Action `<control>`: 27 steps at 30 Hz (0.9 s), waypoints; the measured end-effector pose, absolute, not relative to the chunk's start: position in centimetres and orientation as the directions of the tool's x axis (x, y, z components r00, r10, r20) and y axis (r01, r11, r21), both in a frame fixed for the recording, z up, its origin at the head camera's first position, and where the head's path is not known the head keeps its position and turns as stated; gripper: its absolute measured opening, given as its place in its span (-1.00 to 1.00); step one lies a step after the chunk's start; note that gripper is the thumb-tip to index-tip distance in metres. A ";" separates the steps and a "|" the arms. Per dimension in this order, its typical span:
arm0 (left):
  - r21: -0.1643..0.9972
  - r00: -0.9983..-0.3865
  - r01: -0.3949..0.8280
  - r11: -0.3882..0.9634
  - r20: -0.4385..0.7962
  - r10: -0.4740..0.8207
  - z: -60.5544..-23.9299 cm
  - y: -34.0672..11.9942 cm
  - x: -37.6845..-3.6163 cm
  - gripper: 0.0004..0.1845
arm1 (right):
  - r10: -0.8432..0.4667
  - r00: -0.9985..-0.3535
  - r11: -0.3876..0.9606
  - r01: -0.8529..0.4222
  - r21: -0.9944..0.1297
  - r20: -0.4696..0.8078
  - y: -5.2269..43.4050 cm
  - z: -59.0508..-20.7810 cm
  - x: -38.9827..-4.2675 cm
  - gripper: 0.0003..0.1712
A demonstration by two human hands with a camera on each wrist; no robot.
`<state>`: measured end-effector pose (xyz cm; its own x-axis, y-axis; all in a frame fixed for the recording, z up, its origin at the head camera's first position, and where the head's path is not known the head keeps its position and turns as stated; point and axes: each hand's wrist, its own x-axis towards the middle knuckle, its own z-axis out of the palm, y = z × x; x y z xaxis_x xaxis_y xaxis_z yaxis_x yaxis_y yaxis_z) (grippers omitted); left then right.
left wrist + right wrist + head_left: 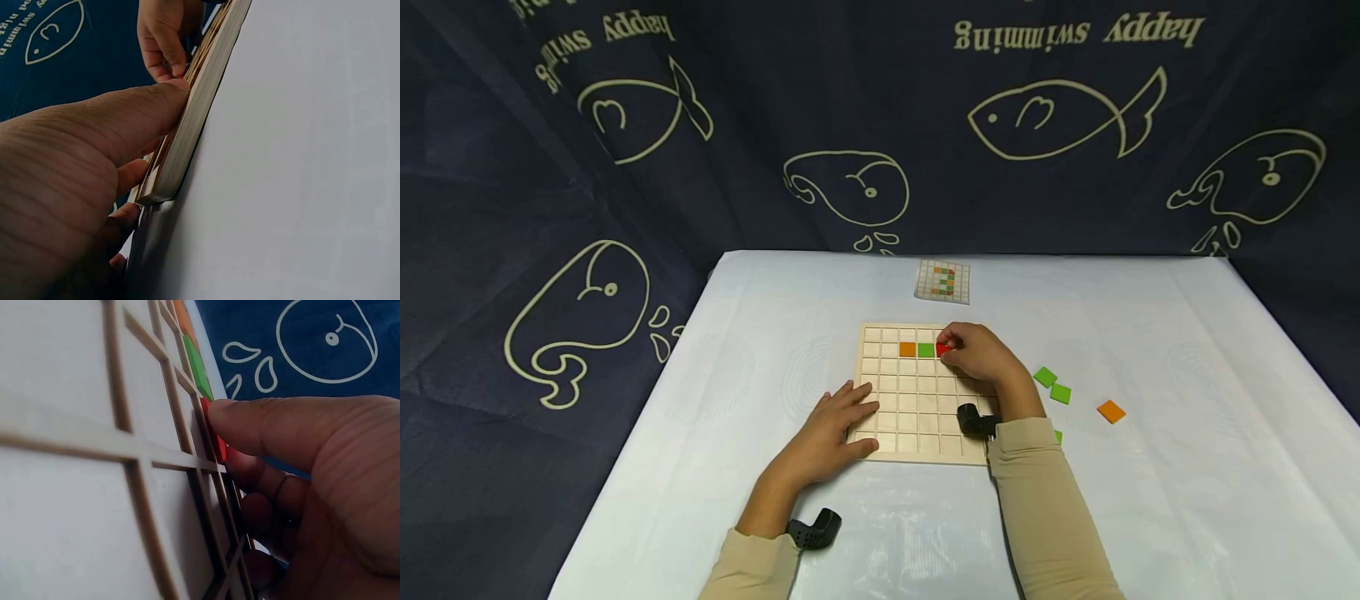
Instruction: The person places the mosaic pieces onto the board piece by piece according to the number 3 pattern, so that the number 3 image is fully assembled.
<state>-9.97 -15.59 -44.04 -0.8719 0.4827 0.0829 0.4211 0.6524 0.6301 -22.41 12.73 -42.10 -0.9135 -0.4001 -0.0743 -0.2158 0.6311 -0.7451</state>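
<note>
A wooden grid board (907,423) lies flat on the table. In its second row from the far edge, an orange tile (907,349) and a green tile (926,350) sit side by side. My right hand (981,354) pinches a red tile (214,431) between thumb and finger, at the cell just right of the green one. The right wrist view shows the thumb (250,425) on the red tile's edge. My left hand (827,433) rests on the board's left edge with fingers spread, its thumb (156,100) along the near side of the frame.
Behind the board lies a small pattern card (942,281) with a coloured grid. Right of my right forearm are loose green tiles (1061,393) and an orange tile (1111,412); another green tile (1058,437) is partly hidden by the sleeve. A dark printed curtain (850,100) hangs behind the table.
</note>
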 end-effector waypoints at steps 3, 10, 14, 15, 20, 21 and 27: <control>0.626 -0.871 0.426 0.653 0.089 0.483 -44.0 -15.6 -9.9 -0.39 | -0.401 -0.913 0.631 -0.217 -0.744 -0.073 12.7 -42.1 -22.4 -0.78; 0.632 -0.874 0.419 0.651 0.087 0.478 -44.0 -15.6 -9.9 -0.40 | -0.403 -0.913 0.628 -0.220 -0.746 -0.070 12.8 -42.1 -22.3 -0.77; 0.631 -0.875 0.416 0.655 0.082 0.477 -43.9 -15.6 -9.9 -0.40 | -0.402 -0.913 0.624 -0.217 -0.751 -0.070 12.8 -42.0 -22.2 -0.77; 0.631 -0.875 0.416 0.655 0.081 0.477 -43.9 -15.6 -9.9 -0.40 | -0.402 -0.913 0.623 -0.217 -0.752 -0.069 12.8 -42.0 -22.2 -0.77; 0.635 -0.874 0.416 0.651 0.082 0.479 -43.9 -15.6 -9.9 -0.40 | -0.406 -0.911 0.622 -0.219 -0.752 -0.070 12.9 -42.1 -22.2 -0.77; 0.635 -0.873 0.420 0.648 0.087 0.481 -43.9 -15.6 -9.9 -0.40 | -0.404 -0.912 0.622 -0.218 -0.752 -0.070 12.9 -42.2 -22.2 -0.78; 0.634 -0.872 0.420 0.650 0.084 0.482 -44.1 -15.6 -9.9 -0.40 | -0.397 -0.915 0.619 -0.208 -0.757 -0.073 12.9 -42.2 -22.2 -0.79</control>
<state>-9.94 -15.62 -44.11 -0.8723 0.4818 0.0838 0.4198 0.6497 0.6337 -22.19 12.91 -42.19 -0.9149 -0.3971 -0.0728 -0.2084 0.6189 -0.7573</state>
